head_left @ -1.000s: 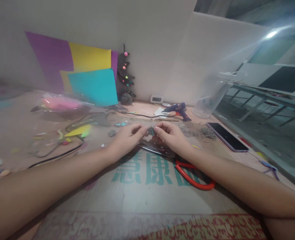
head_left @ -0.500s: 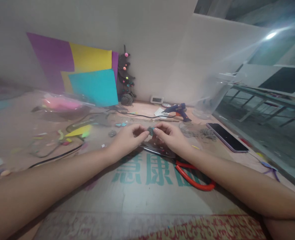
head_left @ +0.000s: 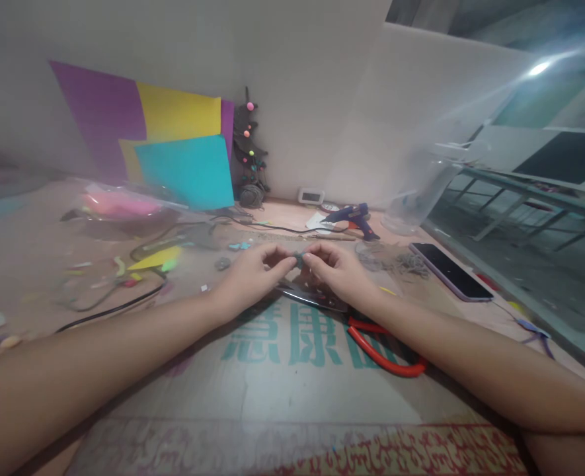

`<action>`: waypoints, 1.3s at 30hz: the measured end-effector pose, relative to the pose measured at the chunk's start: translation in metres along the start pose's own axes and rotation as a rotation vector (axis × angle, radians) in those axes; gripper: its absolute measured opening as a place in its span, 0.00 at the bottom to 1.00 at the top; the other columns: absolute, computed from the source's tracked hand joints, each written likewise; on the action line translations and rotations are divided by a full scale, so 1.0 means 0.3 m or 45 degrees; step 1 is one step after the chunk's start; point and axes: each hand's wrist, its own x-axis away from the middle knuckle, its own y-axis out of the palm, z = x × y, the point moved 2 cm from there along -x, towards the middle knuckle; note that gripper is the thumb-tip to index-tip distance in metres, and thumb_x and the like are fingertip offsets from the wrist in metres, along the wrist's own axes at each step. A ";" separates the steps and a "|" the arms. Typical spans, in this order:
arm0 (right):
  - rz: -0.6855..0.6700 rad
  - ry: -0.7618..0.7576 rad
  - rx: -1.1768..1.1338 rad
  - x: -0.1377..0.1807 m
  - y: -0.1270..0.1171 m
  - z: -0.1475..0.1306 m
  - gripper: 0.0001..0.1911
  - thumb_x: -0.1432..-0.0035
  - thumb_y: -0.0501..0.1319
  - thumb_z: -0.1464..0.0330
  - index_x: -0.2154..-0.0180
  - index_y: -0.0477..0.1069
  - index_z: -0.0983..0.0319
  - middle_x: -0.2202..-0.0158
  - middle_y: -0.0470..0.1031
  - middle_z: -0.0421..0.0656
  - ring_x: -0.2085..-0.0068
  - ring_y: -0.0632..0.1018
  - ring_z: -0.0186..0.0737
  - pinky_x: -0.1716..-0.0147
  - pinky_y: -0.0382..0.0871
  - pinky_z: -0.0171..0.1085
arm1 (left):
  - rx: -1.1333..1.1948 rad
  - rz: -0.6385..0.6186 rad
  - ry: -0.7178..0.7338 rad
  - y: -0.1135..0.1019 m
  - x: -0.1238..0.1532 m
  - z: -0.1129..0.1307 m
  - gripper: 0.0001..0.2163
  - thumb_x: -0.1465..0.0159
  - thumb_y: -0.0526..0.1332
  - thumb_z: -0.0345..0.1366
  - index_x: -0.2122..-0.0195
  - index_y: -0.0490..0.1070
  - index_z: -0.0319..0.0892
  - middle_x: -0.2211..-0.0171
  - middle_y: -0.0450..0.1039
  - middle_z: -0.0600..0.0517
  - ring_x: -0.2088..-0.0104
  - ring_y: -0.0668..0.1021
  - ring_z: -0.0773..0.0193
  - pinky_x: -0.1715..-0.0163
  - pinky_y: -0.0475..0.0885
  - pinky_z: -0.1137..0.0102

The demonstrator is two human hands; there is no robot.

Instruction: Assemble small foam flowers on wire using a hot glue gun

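Between the fingertips of both hands is a small dark grey-green piece point(head_left: 299, 259), too small and blurred to name. My left hand point(head_left: 268, 270) pinches it from the left with thumb and forefinger. From the other side my right hand point(head_left: 332, 266) pinches it the same way. Just below the hands lie scissors, their dark blades point(head_left: 312, 299) partly covered by my hands and their red handles point(head_left: 389, 357) under my right forearm. All this is over a cardboard sheet point(head_left: 272, 403) with green printed characters.
At the back stand a decorated dark tree point(head_left: 250, 158), coloured sheets point(head_left: 183, 173), a small white device point(head_left: 311, 196) and a blue glue gun point(head_left: 354, 218). A phone point(head_left: 451, 272) and a clear plastic container point(head_left: 406, 205) are on the right. Pink material in a plastic bag point(head_left: 123, 201), cables and scraps lie left.
Both hands keep their pinch on the small piece, with only a slight shift of the fingers. The whole view has moved a little; nothing else has visibly changed.
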 end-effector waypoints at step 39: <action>-0.030 -0.013 -0.181 -0.004 -0.001 -0.004 0.13 0.44 0.64 0.59 0.65 0.69 0.63 0.76 0.72 0.36 0.80 0.67 0.27 0.80 0.60 0.29 | -0.046 0.019 0.099 -0.005 0.010 0.010 0.09 0.35 0.58 0.39 0.67 0.73 0.40 0.68 0.75 0.52 0.65 0.77 0.62 0.64 0.68 0.69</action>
